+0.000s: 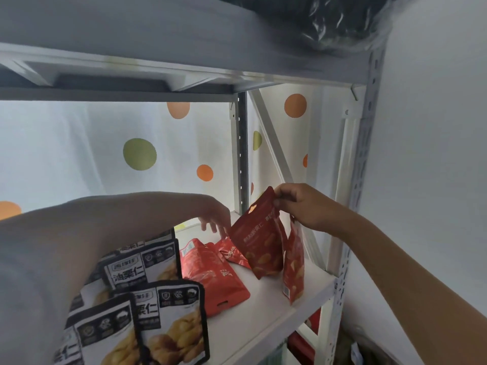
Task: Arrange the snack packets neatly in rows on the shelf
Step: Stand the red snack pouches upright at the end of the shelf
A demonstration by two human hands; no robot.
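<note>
My right hand (303, 205) pinches the top edge of an upright red snack packet (259, 241) over the white shelf board (266, 312). A second red packet (293, 267) stands just to its right, under my right hand. My left hand (214, 219) reaches in from the left, fingers straight and pointing down, tips by the left edge of the held packet. Two red packets lie flat on the board, a large one (213, 275) and a smaller one (233, 252) behind it. Several black-and-white chestnut packets (171, 320) stand at the front left.
The grey upper shelf (184, 48) hangs low overhead with a black plastic bag (340, 19) on it. White perforated posts (361, 159) frame the right side beside a white wall. A dotted curtain (139, 154) backs the shelf. Red items show on the level below (300, 343).
</note>
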